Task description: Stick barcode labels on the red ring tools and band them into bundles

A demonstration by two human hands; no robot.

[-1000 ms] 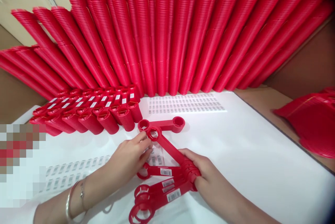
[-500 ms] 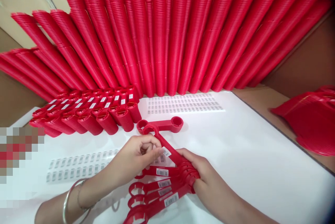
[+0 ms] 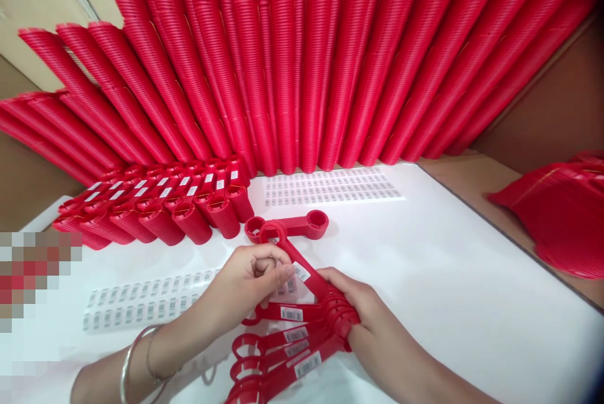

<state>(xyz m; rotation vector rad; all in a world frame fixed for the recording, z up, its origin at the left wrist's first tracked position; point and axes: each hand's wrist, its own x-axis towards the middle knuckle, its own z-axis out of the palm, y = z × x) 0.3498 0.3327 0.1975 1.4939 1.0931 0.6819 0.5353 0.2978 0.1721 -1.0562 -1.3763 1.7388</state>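
My right hand (image 3: 365, 306) is wrapped round the gathered ends of several red plastic pieces with ring ends (image 3: 278, 382), fanned out to the left. White barcode labels (image 3: 307, 365) show on the lower ones. The uppermost red piece (image 3: 309, 253) points up and left. Against its flat arm lies a barcode sticker (image 3: 301, 272), its left edge at the pinched thumb and finger of my left hand (image 3: 262, 275). Partly hidden below this hand is a clear strip with barcodes (image 3: 286, 289). Another red piece (image 3: 295, 226) lies on the table just beyond.
Labelled red stacks (image 3: 160, 202) stand at the left on the white table (image 3: 453, 278). Sticker sheets lie at the back (image 3: 330, 187) and left (image 3: 141, 297). Tall red stacks (image 3: 285, 77) lean behind. More red pieces (image 3: 557, 215) rest on cardboard at the right.
The barcode sticker at my left fingertips has turned to line up with the uppermost red piece's arm and lies closer against it. Both hands have barely moved.
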